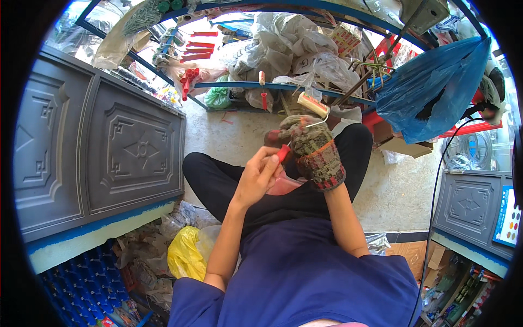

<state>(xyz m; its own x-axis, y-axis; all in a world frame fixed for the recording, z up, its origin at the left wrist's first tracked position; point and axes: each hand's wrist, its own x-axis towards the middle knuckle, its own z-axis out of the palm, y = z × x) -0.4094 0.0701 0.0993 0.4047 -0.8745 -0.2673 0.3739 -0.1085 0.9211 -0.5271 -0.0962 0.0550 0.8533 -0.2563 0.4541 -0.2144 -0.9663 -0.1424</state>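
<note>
Two grey cabinets (141, 155) flank pale floor (400, 199), a gloved hand (315, 153) between them

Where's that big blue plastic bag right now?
In the head view, the blue plastic bag hangs at the upper right, to the right of the gloved right hand and just above a cardboard box in the picture.

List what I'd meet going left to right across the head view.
Grey cabinet, yellow bag, bare left hand, red piece, gloved right hand, blue plastic bag, card with coloured dots.
</note>
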